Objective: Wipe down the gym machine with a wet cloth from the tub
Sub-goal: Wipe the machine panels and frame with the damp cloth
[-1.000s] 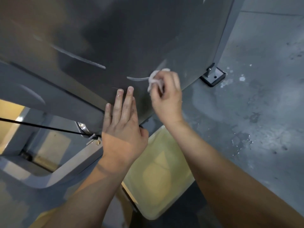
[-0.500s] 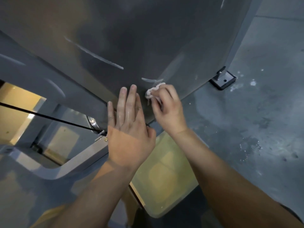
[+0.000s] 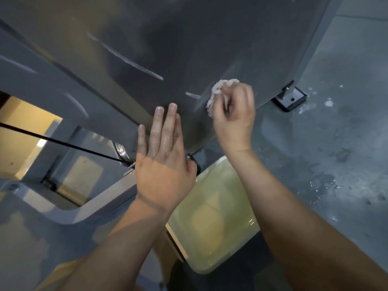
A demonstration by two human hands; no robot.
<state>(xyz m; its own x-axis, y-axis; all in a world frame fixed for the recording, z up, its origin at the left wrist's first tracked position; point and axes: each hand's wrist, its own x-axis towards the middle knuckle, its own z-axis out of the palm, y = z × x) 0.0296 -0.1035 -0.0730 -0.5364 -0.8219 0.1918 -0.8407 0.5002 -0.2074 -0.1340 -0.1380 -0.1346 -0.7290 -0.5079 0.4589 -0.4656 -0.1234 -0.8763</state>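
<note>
right hand (image 3: 233,116), fingers bunched around the white cloth (image 3: 218,91), has slid up the gym machine's grey panel (image 3: 168,38); left of it, left hand (image 3: 163,156) presses flat, fingers straight.

Left hand (image 3: 165,171): bare. Four fingers (image 3: 157,131) show short, trimmed nails. A wet sheen lies along the backs of the two middle fingers. A straight shadow edge crosses the hand at the knuckles, with the fingers in shade and the back of the hand lit.

Right hand (image 3: 235,118): bare. Back and knuckles in view, nails hidden.

Left forearm (image 3: 117,244): bare to the frame edge, with a faint crease line at the wrist, mostly in shade.

Right forearm (image 3: 294,217): bare to the frame edge, partly in shade.
</note>
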